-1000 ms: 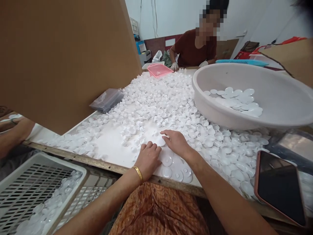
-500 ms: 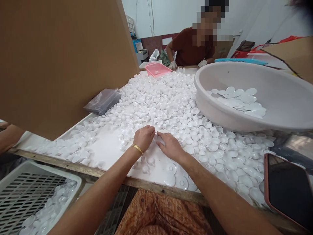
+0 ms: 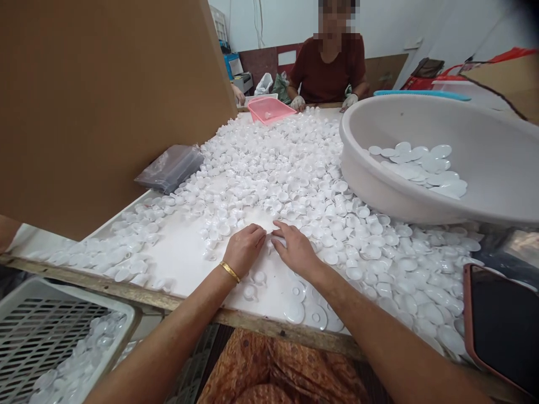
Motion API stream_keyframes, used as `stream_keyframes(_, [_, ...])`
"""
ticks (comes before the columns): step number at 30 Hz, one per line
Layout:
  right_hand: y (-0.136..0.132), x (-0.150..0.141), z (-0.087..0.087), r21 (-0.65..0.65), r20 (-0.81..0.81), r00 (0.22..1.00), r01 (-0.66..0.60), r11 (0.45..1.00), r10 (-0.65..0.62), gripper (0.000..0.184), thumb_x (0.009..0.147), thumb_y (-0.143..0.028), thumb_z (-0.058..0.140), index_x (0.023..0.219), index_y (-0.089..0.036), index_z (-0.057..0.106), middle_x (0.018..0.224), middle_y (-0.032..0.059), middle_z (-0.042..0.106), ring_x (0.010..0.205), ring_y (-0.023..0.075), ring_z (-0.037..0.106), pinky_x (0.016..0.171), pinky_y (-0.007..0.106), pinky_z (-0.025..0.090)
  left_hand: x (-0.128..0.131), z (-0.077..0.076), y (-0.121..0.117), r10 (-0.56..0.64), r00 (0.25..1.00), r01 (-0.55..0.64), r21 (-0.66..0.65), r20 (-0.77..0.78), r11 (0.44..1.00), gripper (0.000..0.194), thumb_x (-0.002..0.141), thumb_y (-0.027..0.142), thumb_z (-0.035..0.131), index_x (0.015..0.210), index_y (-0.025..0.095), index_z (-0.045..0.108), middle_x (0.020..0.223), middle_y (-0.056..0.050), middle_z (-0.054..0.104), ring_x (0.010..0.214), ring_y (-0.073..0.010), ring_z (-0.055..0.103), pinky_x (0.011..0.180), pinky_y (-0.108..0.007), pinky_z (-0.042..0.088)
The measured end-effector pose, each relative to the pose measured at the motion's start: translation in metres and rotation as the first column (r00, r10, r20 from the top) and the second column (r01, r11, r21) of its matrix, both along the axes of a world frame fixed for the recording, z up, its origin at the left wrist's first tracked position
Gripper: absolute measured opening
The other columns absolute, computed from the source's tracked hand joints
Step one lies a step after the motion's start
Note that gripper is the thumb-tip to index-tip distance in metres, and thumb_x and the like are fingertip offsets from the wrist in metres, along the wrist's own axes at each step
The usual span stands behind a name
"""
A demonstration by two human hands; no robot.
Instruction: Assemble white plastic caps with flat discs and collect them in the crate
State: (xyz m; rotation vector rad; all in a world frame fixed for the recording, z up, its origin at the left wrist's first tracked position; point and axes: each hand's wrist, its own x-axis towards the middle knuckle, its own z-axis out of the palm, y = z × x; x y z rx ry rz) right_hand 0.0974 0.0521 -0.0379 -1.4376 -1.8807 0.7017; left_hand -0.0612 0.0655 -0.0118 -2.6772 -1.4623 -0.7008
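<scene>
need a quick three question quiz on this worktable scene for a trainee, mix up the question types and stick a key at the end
1. True or false: the gold bangle is on the same arm as the person's left hand.

2. What colour is the shallow tray at the far end of the table?
A) blue
B) green
C) pink

3. Short answer: which of the person's two hands is nearer the large basin that holds flat white pieces?

Key:
1. True
2. C
3. The right hand
</scene>
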Motion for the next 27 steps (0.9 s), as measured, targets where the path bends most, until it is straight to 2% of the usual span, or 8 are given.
stream_keyframes(4, [-0.002,0.001,0.004,0.035,0.009,1.000,-0.002,0.999,0.002,0.042,0.085,-0.028,0.049,0.125,-0.020,0.042,0.107,0.0073,0.062,0.105,0.0178,0.052,0.087,0.033,0.042,0.000,0.004,-0.003,0.038,0.994,-0.046,0.073,0.105,0.996,0.015,0.085,0.018,0.045,0.084,0.019,0.060,0.086,-0.003,0.064,0.076,-0.0120,0.060,0.066,-0.022,0.047])
stream_keyframes(8, [-0.006,0.003,0.010,0.091,0.115,0.991,-0.077,0.993,0.067,0.048,0.075,-0.035,0.059,0.119,-0.019,0.048,0.115,0.0082,0.056,0.107,0.0231,0.048,0.089,0.039,0.040,0.000,0.006,-0.008,0.051,0.985,-0.056,0.028,0.164,0.998,0.014,0.084,0.017,0.046,0.081,0.018,0.060,0.081,-0.002,0.063,0.073,-0.0116,0.059,0.065,-0.022,0.047])
stream_keyframes(11, [-0.005,0.002,0.008,0.134,0.164,0.986,-0.060,0.989,0.038,0.028,0.074,-0.027,0.059,0.101,-0.018,0.056,0.104,0.0081,0.058,0.101,0.0234,0.049,0.085,0.038,0.041,0.002,0.005,-0.011,0.062,0.982,-0.062,-0.008,0.179,0.998,0.014,0.083,0.018,0.047,0.079,0.018,0.060,0.077,-0.002,0.062,0.070,-0.0111,0.058,0.064,-0.022,0.046])
stream_keyframes(15, [-0.002,-0.002,0.002,0.184,0.133,0.991,0.004,0.983,-0.029,0.016,0.076,-0.025,0.058,0.091,-0.018,0.057,0.098,0.0072,0.058,0.095,0.0228,0.049,0.082,0.036,0.042,0.007,0.004,-0.013,0.061,0.993,-0.059,-0.023,0.099,0.998,0.014,0.083,0.017,0.047,0.076,0.018,0.060,0.079,-0.003,0.062,0.073,-0.0124,0.059,0.065,-0.023,0.046])
stream_keyframes(20, [-0.001,-0.002,-0.002,0.185,0.139,0.989,0.015,0.983,-0.041,0.012,0.075,-0.022,0.060,0.086,-0.018,0.057,0.099,0.0057,0.058,0.094,0.0216,0.048,0.081,0.034,0.043,0.005,0.000,-0.014,-0.050,0.998,0.052,-0.027,0.048,0.998,0.013,0.083,0.018,0.049,0.083,0.018,0.061,0.089,-0.005,0.065,0.081,-0.0139,0.060,0.072,-0.025,0.049])
stream_keyframes(24, [-0.001,-0.002,-0.002,0.178,0.159,0.986,0.017,0.984,-0.046,0.015,0.074,-0.017,0.059,0.088,-0.018,0.056,0.099,0.0054,0.058,0.094,0.0214,0.047,0.081,0.035,0.043,0.001,0.004,-0.015,-0.151,0.988,0.152,0.032,-0.033,0.988,0.016,0.085,0.021,0.047,0.087,0.018,0.062,0.095,-0.006,0.065,0.087,-0.0169,0.059,0.076,-0.030,0.049])
stream_keyframes(27, [-0.001,-0.002,-0.001,0.168,0.170,0.984,0.020,0.986,-0.049,0.017,0.073,-0.016,0.060,0.089,-0.019,0.056,0.101,0.0059,0.057,0.095,0.0217,0.046,0.082,0.036,0.042,0.002,0.010,-0.015,-0.196,0.974,0.199,0.021,-0.117,0.980,0.017,0.086,0.020,0.045,0.088,0.018,0.062,0.097,-0.007,0.065,0.088,-0.0178,0.059,0.077,-0.033,0.048])
